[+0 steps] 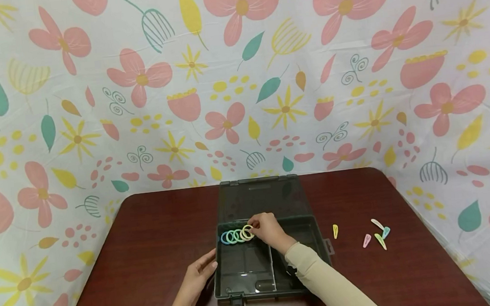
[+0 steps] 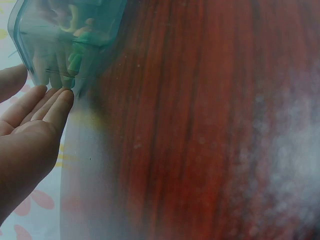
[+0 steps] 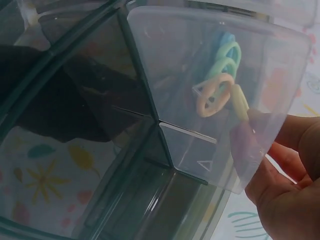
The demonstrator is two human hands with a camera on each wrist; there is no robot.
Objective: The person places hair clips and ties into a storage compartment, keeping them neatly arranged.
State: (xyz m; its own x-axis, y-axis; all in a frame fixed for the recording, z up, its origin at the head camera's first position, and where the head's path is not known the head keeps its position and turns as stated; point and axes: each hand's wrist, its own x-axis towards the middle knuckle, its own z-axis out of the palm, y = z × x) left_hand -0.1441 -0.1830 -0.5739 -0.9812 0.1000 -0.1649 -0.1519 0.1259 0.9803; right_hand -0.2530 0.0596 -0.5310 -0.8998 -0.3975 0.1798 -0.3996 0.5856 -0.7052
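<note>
A dark translucent plastic box (image 1: 246,290) lies on the table with its lid (image 1: 263,199) tipped back. Inside its upper left compartment, several pastel hair ties overlap in a row, running from a blue hair tie (image 1: 223,239) to pale ones. My right hand (image 1: 269,229) pinches a yellow hair tie (image 3: 240,102) between thumb and finger at the row's right end; the right wrist view shows this through a clear divider (image 3: 190,150). Extended fingers of my left hand (image 1: 198,276) touch the box's left side, also visible in the left wrist view.
Right of the box, a yellow hair clip (image 1: 335,231) lies near a side latch (image 1: 329,247). Farther right are a pink clip (image 1: 366,241), a white clip (image 1: 377,224), a blue clip (image 1: 386,232) and a lime clip (image 1: 380,242). Flower-printed cloth (image 1: 222,101) hangs behind the table.
</note>
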